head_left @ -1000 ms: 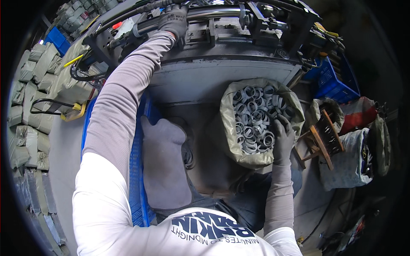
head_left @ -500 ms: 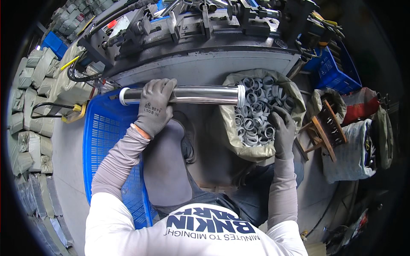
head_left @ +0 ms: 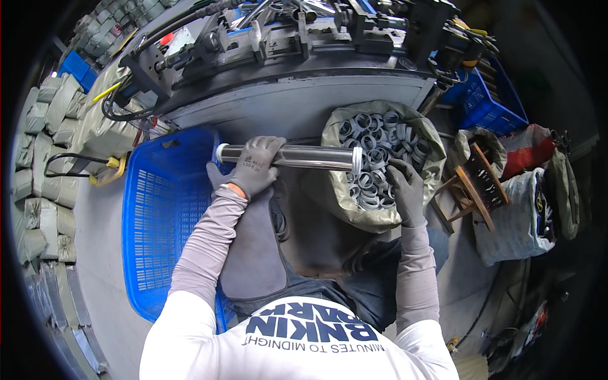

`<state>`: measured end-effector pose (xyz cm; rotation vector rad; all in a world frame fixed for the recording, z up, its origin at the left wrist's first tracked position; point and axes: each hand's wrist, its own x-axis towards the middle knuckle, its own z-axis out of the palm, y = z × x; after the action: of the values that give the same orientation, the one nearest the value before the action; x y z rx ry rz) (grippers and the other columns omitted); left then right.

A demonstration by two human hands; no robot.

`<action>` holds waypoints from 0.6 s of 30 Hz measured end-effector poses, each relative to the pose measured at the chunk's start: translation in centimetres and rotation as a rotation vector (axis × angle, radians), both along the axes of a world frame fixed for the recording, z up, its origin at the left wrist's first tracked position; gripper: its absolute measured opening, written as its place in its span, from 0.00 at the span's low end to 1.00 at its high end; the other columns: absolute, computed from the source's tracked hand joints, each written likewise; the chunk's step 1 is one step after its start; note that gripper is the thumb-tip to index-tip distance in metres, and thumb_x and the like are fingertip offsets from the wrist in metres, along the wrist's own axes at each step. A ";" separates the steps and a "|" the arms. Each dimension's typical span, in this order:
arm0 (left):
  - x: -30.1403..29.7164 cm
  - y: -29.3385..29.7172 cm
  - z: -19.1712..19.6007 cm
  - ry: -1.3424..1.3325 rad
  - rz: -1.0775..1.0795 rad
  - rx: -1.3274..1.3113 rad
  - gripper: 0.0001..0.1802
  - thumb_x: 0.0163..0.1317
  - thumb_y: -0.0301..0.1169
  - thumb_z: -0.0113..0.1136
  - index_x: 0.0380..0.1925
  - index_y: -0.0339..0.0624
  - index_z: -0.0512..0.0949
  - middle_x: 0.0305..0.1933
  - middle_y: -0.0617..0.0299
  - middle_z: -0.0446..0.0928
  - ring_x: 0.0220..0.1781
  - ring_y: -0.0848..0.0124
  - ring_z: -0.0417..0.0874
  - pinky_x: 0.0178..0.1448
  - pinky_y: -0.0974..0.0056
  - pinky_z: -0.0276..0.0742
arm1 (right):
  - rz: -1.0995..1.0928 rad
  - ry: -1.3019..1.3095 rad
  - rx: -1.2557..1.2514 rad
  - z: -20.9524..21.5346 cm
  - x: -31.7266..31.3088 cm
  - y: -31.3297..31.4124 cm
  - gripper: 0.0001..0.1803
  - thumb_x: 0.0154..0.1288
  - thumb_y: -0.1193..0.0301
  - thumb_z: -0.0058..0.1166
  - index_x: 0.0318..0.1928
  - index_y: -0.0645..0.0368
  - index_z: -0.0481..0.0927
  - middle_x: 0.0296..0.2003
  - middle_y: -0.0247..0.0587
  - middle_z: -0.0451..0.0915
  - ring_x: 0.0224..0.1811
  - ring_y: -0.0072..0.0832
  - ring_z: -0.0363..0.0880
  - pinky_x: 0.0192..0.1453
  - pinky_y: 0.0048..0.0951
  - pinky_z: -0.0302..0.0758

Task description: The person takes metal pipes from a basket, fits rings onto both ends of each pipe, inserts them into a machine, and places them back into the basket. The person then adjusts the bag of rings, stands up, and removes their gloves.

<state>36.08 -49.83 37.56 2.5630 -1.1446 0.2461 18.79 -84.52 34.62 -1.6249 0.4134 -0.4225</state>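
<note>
A shiny metal tube [head_left: 313, 156] lies roughly level across my lap, with a pale ring [head_left: 356, 161] on its right end and another pale ring [head_left: 221, 152] on its left end. My left hand [head_left: 254, 168], in a grey glove, is closed over the tube left of its middle, the thumb sticking out below. My right hand [head_left: 407, 190], also gloved, hovers at the near right side of a bag [head_left: 339, 206] of loose grey rings [head_left: 373, 142]. Its fingers are bent and look apart from the thumb, with nothing visible between them. The tube's right end overlaps the bag's left side.
A blue plastic basket [head_left: 136, 253] stands at my left. Ahead is a machine bench [head_left: 278, 101] with clamps and fixtures. A wooden stool [head_left: 475, 190], a woven sack [head_left: 516, 218] and a blue crate [head_left: 487, 104] are on the right. Wrapped bundles [head_left: 54, 221] are stacked far left.
My left hand and the tube's left end have shifted right and slightly down, so the tube tilts a little; its thumb now sticks out. My right hand has moved slightly left.
</note>
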 end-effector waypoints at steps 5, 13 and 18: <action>0.0 -0.3 0.3 0.023 0.020 0.004 0.37 0.48 0.26 0.68 0.63 0.43 0.75 0.62 0.51 0.78 0.68 0.49 0.76 0.74 0.46 0.69 | 0.010 0.003 -0.005 0.6 0.1 0.4 0.16 0.76 0.70 0.58 0.58 0.66 0.84 0.46 0.36 0.87 0.45 0.18 0.81 0.50 0.20 0.77; -0.2 -0.4 0.5 -0.010 0.041 0.010 0.36 0.48 0.26 0.69 0.62 0.43 0.75 0.60 0.52 0.79 0.65 0.50 0.78 0.72 0.47 0.72 | 0.003 0.036 0.027 0.8 0.0 0.1 0.16 0.74 0.73 0.59 0.57 0.70 0.83 0.47 0.41 0.87 0.50 0.24 0.83 0.58 0.25 0.77; -0.2 -0.5 0.4 0.001 0.032 0.003 0.36 0.47 0.26 0.69 0.62 0.43 0.75 0.60 0.52 0.79 0.65 0.50 0.78 0.72 0.47 0.72 | -0.001 0.028 0.001 0.8 -0.3 0.0 0.16 0.74 0.74 0.58 0.57 0.70 0.83 0.48 0.42 0.87 0.50 0.24 0.83 0.59 0.26 0.77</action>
<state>35.91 -50.28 38.00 2.5849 -1.1055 0.2514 18.52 -84.48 35.43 -1.6310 0.4355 -0.4012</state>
